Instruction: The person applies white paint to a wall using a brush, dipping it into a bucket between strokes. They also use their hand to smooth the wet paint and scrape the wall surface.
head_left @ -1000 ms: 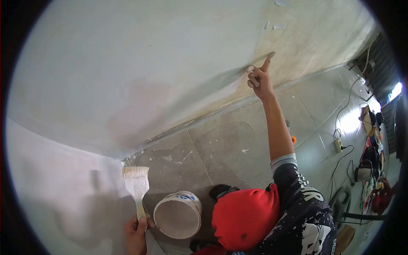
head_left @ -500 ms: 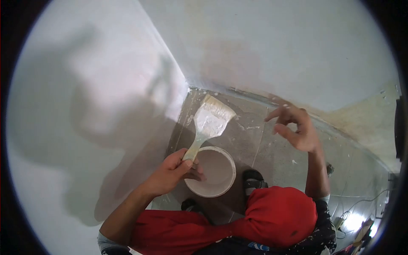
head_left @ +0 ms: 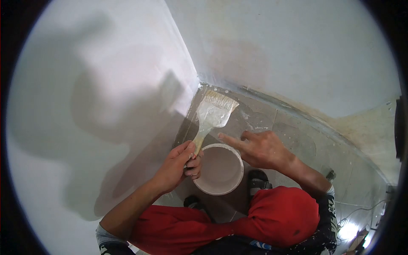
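Note:
My left hand (head_left: 176,165) is closed round the handle of a wide paintbrush (head_left: 213,114), its bristles pointing up toward the wall corner. Whitish paint coats the ferrule, and the bristle tips look yellowish. Just right of the brush, my right hand (head_left: 262,149) holds nothing that I can see; its index finger reaches toward the handle without touching it, while the other fingers are bent. Under and between both hands stands a round white bucket (head_left: 241,172), pale inside. Part of its rim is hidden by my hands.
The left wall (head_left: 55,127) and the far wall (head_left: 297,51) meet in a corner beyond the brush. Paint spots mark the grey tiled floor (head_left: 293,131). My sandalled foot (head_left: 258,182) is beside the bucket. A cable (head_left: 361,209) lies at the lower right.
My right hand has come in leftward from the right side to near the brush. In my left hand the brush has turned slightly more upright, and the fingers have wrapped further round its handle.

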### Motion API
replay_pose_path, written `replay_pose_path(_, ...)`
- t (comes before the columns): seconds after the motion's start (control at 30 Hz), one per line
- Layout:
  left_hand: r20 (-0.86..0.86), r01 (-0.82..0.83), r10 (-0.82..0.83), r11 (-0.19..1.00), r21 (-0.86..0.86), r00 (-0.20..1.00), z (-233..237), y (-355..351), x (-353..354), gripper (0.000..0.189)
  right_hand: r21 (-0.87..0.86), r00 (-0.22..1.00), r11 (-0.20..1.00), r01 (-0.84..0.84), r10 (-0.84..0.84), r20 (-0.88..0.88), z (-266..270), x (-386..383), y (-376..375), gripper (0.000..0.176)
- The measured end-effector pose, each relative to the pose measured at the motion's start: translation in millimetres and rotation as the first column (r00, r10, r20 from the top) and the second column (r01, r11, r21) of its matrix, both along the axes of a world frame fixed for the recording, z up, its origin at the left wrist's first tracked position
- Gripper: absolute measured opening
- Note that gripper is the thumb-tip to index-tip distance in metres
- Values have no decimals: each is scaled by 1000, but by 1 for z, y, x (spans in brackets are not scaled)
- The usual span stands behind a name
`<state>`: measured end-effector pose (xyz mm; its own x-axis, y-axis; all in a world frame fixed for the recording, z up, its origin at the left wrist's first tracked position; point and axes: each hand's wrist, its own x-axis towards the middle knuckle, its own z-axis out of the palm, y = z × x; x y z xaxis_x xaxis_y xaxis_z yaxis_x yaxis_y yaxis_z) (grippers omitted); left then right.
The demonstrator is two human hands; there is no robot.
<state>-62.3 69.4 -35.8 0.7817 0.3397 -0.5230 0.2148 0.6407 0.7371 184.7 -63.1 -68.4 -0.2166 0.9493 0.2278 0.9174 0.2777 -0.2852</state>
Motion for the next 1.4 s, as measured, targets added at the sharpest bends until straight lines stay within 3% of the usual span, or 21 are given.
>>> replay_pose_path(0.1,-31,-5,6,999,44,1000,8,-5,2,32,50,999,998,24,-26,33,2,0,2,72)
replay_pose_path(0.17,-46,-4,7,998,61,999,14,-8,4,32,78,998,995,60,-60,8,2,0,3,81)
replay_pose_path(0.33,-89,51,-30,969,241,996,14,-11,8,35,83,996,993,82,-84,23,1,7,11,81)
replay_pose_path(0.6,-89,21,0,972,235,996,8,-12,9,33,138,989,985,104,-117,90,-14,11,18,81)
replay_pose_path(1.0,-125,12,19,970,244,992,2,-7,9,33,-56,951,952,301,-304,-54,-1,26,23,81)
replay_pose_path(1.07,-114,15,17,960,279,993,3,-7,11,34,92,945,941,327,-327,-13,10,16,22,84)
replay_pose_path(1.1,-125,19,22,949,315,992,2,-8,11,34,94,946,941,325,-325,-10,14,11,21,84)
replay_pose_path(1.17,-133,21,27,936,350,991,0,-10,9,35,185,938,958,218,-259,231,21,2,20,81)
replay_pose_path(1.27,-136,31,23,924,380,991,-2,-13,4,36,163,978,975,152,-172,118,17,-6,26,80)
replay_pose_path(1.4,-119,8,38,932,362,992,1,-12,5,33,152,970,981,123,-151,190,1,-2,36,83)
